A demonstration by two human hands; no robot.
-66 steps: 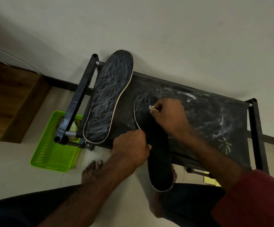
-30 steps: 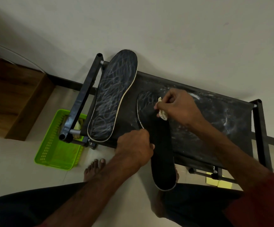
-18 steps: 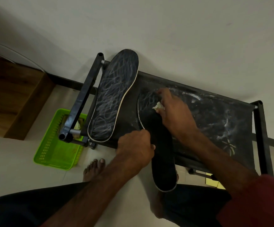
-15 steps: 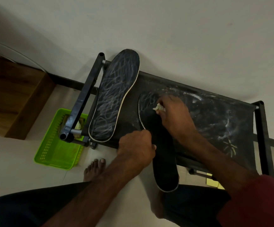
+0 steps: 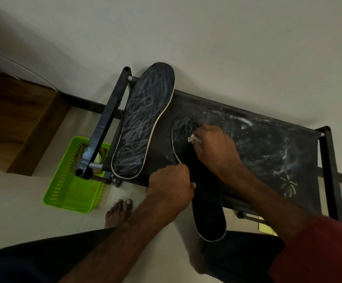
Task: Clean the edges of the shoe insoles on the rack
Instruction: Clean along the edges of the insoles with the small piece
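Note:
Two black insoles lie on the black rack [image 5: 268,144]. The left insole [image 5: 145,123] is covered in white chalk scribbles and leans over the rack's back edge. The right insole [image 5: 207,205] hangs off the front edge, with scribbles only at its toe. My left hand [image 5: 170,188] pinches this insole's left edge near its middle. My right hand [image 5: 215,148] holds a small pale cloth wad [image 5: 192,138] and presses it on the insole's upper part.
A bright green plastic basket [image 5: 72,184] stands on the floor under the rack's left end. A wooden cabinet [image 5: 17,123] is at the left. The wall runs right behind the rack. My bare foot [image 5: 119,211] is on the floor below.
My right hand rubbed the cloth back and forth over the upper part of the right insole and now sits slightly lower and flatter. My left hand kept its hold on the edge.

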